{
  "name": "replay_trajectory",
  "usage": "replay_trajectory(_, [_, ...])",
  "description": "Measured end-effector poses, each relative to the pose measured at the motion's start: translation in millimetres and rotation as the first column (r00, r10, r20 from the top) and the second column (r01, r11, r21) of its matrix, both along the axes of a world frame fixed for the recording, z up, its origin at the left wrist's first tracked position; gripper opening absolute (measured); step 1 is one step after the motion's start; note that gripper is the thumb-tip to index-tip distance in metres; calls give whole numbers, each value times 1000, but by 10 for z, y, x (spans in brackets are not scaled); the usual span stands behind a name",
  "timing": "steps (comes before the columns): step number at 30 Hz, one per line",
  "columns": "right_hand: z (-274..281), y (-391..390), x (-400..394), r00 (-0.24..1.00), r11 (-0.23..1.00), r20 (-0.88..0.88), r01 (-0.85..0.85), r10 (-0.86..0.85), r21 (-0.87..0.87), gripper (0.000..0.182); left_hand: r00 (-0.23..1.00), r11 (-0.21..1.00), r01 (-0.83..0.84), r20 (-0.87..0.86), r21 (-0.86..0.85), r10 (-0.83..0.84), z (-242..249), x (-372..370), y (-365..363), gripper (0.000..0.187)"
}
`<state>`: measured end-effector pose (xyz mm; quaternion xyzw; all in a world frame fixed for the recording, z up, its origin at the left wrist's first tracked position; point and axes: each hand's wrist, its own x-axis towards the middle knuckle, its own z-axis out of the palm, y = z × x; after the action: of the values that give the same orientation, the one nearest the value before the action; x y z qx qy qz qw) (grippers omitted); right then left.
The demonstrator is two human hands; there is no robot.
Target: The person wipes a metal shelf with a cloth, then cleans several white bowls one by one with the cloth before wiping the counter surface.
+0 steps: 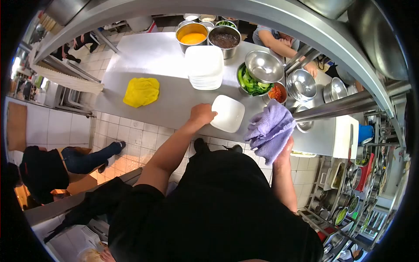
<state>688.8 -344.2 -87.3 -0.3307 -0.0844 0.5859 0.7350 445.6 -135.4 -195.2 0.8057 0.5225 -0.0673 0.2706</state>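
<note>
A white rounded-square dish is at the front edge of the steel table, gripped at its left rim by my left hand. My right hand is closed around a purple cloth, which hangs in folds just right of the dish. Behind the dish rises a stack of similar white dishes. A yellow cloth lies crumpled on the table to the left. The cloth hides most of my right fingers.
Pots of orange liquid and dark liquid stand at the back. Greens, chopped red food and steel bowls crowd the right. A steel post crosses there. Another person's arm rests across the table.
</note>
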Motion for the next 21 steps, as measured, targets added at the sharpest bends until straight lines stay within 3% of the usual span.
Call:
replay_trajectory(2, [-5, 23, -10, 999, 999, 3, -35, 35, -9, 61, 1000, 1000, -8, -18, -22, 7, -4, -3, 6, 41])
replay_trajectory(4, [-35, 32, -31, 998, 997, 23, -63, 63, -36, 62, 989, 992, -99, 122, 82, 89, -30, -8, 29, 37])
replay_trajectory(7, [87, 41, -75, 996, 997, 42, -73, 73, 8, 62, 987, 991, -50, 157, 120, 31, 138, -96, 54, 26])
replay_trajectory(8, [-151, 13, 39, 983, 1000, 180, -25, 22, 15, 60, 988, 992, -46, 154, 121, 27, 222, -114, 11, 26])
replay_trajectory(9, [-378, -19, 135, 949, 999, 315, 22, -29, 26, 59, 937, 990, -142, 323, 9, 131, 306, -146, -79, 25])
replay_trajectory(10, [-296, 25, 127, 794, 998, 607, 11, 28, -60, 53, 847, 969, -217, 470, -117, 247, 431, -171, -172, 25])
replay_trajectory(11, [-238, 136, 83, 593, 988, 794, -28, 137, -149, 43, 848, 969, -218, 469, -117, 247, 564, -152, -263, 25])
replay_trajectory(12, [-20, 299, -49, 342, 991, 930, -65, 136, -121, 37, 792, 956, -175, 544, -234, 278, 774, -72, -372, 28])
replay_trajectory(13, [149, 449, -199, 64, 989, 992, -108, 109, -101, 33, 727, 932, -119, 610, -342, 316, 980, 24, -485, 32])
replay_trajectory(14, [150, 558, -304, 64, 989, 992, -110, 105, -97, 33, 656, 927, -125, 672, -354, 345, 1160, 137, -604, 34])
replay_trajectory(15, [141, 647, -396, -306, 988, 951, -155, -41, -7, 36, 711, 967, -148, 658, -206, 249, 948, 223, -599, 35])
replay_trajectory(16, [161, 697, -479, -623, 972, 758, -228, -192, 59, 38, 775, 979, -190, 599, -80, 200, 1056, 274, -589, 35])
replay_trajectory(17, [217, 688, -537, -623, 970, 756, -234, -198, 62, 38, 833, 974, -221, 529, 49, 162, 1168, 307, -564, 36])
replay_trajectory(18, [355, 654, -592, -557, 924, 828, -275, 73, -267, 37, 830, 973, -225, 532, 52, 164, 1169, 276, -494, 36])
replay_trajectory(19, [436, 623, -607, -500, 763, 791, -336, 352, -552, 37, 794, 973, -226, 587, 43, 158, 1165, 192, -388, 37])
replay_trajectory(21, [317, 552, -546, -521, 749, 780, -346, 348, -565, 39, 758, 974, -225, 635, 35, 152, 1204, -12, -291, 38])
